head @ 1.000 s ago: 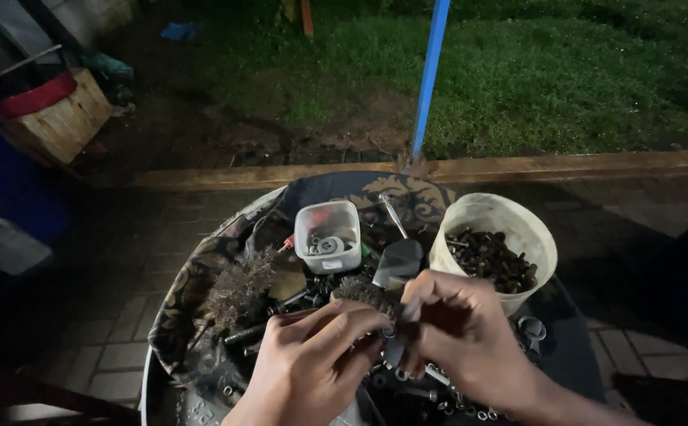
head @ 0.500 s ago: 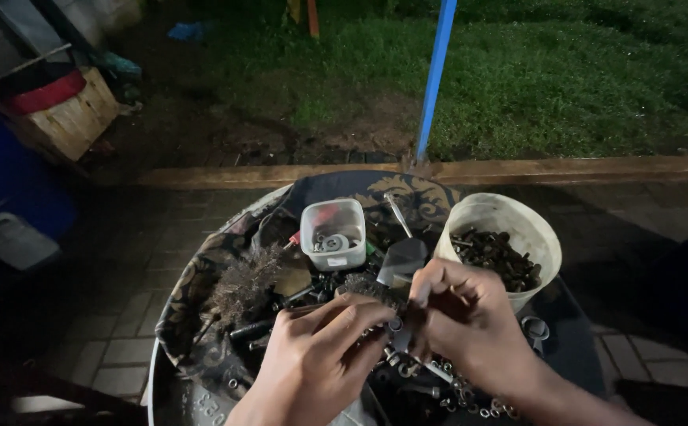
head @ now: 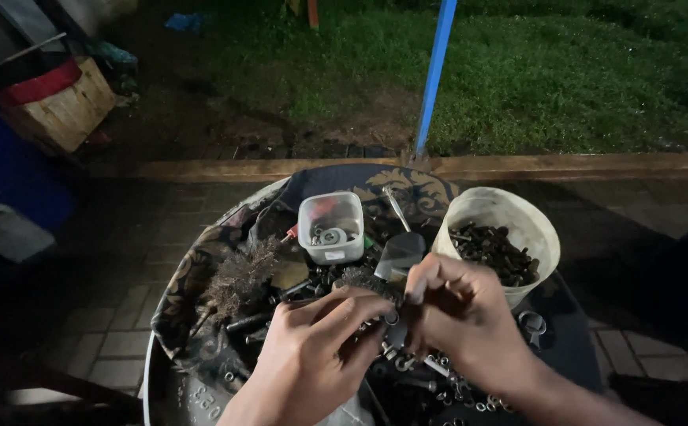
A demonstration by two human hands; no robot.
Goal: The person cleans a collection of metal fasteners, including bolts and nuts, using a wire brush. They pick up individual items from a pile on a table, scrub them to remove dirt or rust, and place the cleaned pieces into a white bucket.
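My left hand (head: 312,355) and my right hand (head: 458,323) meet over a heap of dark bolts and nuts (head: 407,371) on a round drum top (head: 162,371) draped with patterned cloth. Fingertips of both hands pinch a small metal piece between them; it is too small and too hidden to name. A square clear plastic tub (head: 330,227) with washers inside stands just beyond the hands. A cream bucket (head: 509,217) full of dark fasteners stands to the right of it.
A wire brush (head: 241,272) lies left of the hands, a flat metal blade (head: 399,252) between tub and bucket. Behind the drum run a wooden kerb (head: 596,166), a blue pole (head: 436,71) and grass. A wooden crate (head: 60,110) and a white jug (head: 9,233) stand at left.
Both hands have stayed together over the heap, fingers shifting slightly on the small piece. The view has tilted a little.
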